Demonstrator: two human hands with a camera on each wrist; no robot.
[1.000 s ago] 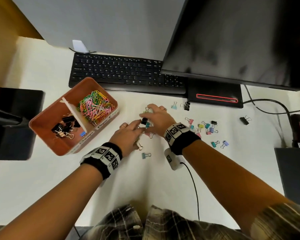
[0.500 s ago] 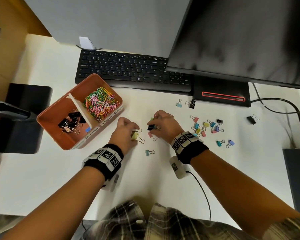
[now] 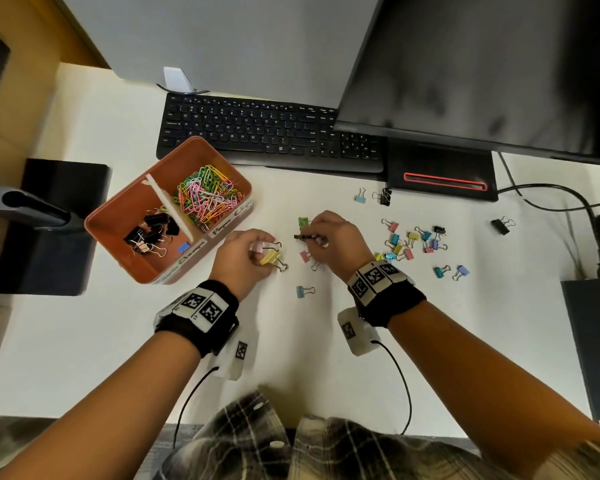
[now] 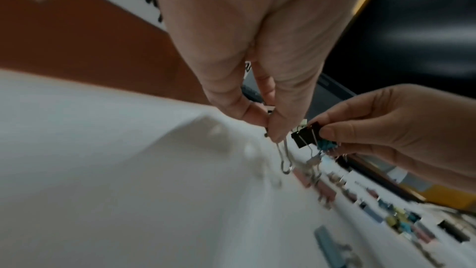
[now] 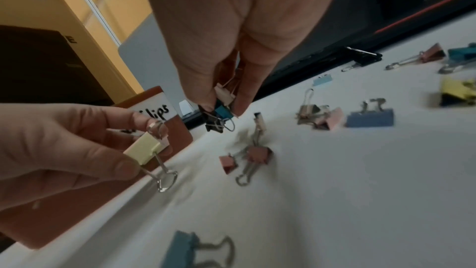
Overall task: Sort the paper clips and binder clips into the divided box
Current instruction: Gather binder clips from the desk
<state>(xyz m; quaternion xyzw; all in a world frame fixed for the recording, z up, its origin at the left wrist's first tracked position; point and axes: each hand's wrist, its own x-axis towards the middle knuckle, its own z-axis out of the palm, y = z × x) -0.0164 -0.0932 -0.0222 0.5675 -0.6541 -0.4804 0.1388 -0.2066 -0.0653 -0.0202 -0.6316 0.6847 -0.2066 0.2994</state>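
My left hand [image 3: 248, 252] pinches a yellow binder clip [image 3: 270, 258] [image 5: 144, 147], with a pink one behind it, just right of the orange divided box [image 3: 125, 251]. My right hand [image 3: 329, 237] [image 5: 226, 107] pinches a small bunch of binder clips [image 5: 219, 114] [image 4: 307, 136], black and teal among them, above the desk. The box holds coloured paper clips [image 3: 207, 197] in its right compartment and black binder clips [image 3: 151, 232] in its left. A pink clip [image 3: 305, 256], a green clip [image 3: 303, 222] and a teal clip [image 3: 302, 292] lie near my hands.
Several coloured binder clips [image 3: 414, 242] lie scattered right of my right hand. Single black clips [image 3: 499, 226] [image 3: 384, 195] lie apart. A black keyboard [image 3: 267, 133] and a monitor base [image 3: 440, 174] stand behind. Cables [image 3: 551, 192] run at the right.
Both hands have curled from reaching over the clips into pinches. The left hand lifted the yellow clip and drew slightly left; the right hand gathered clips off the desk.
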